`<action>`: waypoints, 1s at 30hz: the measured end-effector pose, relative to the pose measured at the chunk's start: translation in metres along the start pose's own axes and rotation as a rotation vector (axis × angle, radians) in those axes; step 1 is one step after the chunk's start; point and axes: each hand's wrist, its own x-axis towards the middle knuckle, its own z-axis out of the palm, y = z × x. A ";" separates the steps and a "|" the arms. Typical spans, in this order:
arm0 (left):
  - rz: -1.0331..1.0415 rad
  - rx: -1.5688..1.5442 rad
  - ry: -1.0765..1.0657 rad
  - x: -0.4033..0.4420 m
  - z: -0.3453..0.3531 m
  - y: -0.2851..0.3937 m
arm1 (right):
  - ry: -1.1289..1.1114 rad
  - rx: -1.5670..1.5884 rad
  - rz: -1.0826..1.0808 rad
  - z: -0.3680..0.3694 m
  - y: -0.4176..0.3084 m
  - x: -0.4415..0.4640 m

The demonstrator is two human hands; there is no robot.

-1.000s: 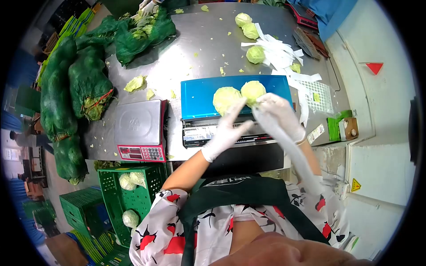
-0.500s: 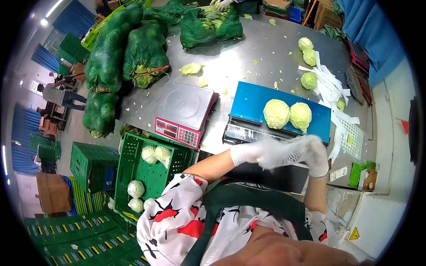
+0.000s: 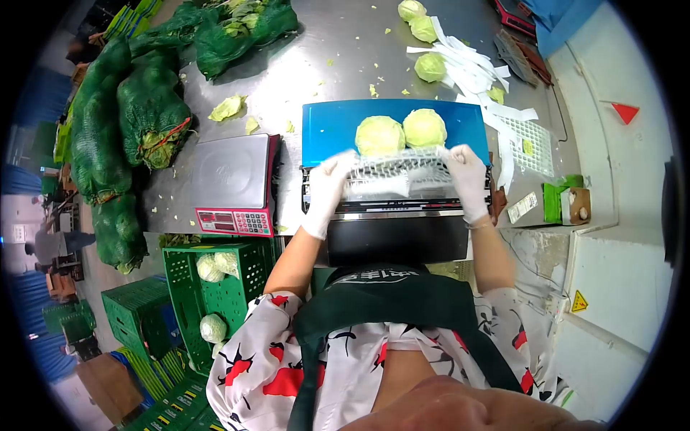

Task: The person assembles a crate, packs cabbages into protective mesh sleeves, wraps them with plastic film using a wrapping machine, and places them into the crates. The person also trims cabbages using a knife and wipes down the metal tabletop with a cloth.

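My gloved left hand [image 3: 329, 192] and gloved right hand [image 3: 466, 179] each grip one end of a white mesh sleeve [image 3: 399, 172]. It is stretched open between them and somewhat blurred. Just beyond the sleeve, two pale green cabbages [image 3: 379, 135] rest side by side on a blue board [image 3: 323, 126]. The netting overlaps their near edges in view; whether it touches them I cannot tell. Below my hands is the dark front of a machine [image 3: 395, 241] bearing the board.
A red-and-grey scale [image 3: 231, 172] stands at left, beside filled green net sacks [image 3: 100, 136]. Netted cabbages [image 3: 213, 328] lie in a green crate [image 3: 183, 302]. White strips [image 3: 467, 65], loose cabbages [image 3: 430, 67] and a white grid mat [image 3: 535, 144] are at right.
The sleeve, bunched and blurred before, is now spread wide between my hands. My left hand has moved away from the right. The view has shifted, so the tabletop appears farther left.
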 end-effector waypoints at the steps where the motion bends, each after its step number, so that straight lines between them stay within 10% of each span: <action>1: 0.036 -0.008 0.123 0.013 0.009 -0.006 | 0.077 -0.038 -0.008 0.009 0.002 0.005; 3: 0.202 0.125 0.313 0.039 0.021 -0.016 | 0.201 -0.183 -0.053 0.019 0.011 0.023; 7: -0.109 0.450 -0.013 0.092 0.013 -0.026 | 0.154 -0.313 -0.063 0.027 0.056 0.078; 12: -0.245 -0.099 -0.080 0.133 0.036 -0.027 | -0.264 0.147 0.320 0.023 0.059 0.115; 16: -0.161 -0.377 -0.328 0.150 0.039 0.001 | -0.269 0.484 0.141 0.032 0.053 0.116; 19: -0.395 -0.422 -0.533 0.172 0.026 0.027 | -0.716 0.461 0.146 0.008 0.040 0.142; 26: -0.067 0.302 -0.696 0.169 0.025 0.041 | -0.928 0.120 -0.209 -0.014 -0.018 0.161; 29: 0.686 0.677 -0.101 0.126 0.035 0.053 | -0.573 0.020 -0.435 -0.031 -0.018 0.151; 30: 0.533 0.785 0.029 0.117 0.027 0.047 | -0.448 0.020 -0.234 -0.031 -0.011 0.146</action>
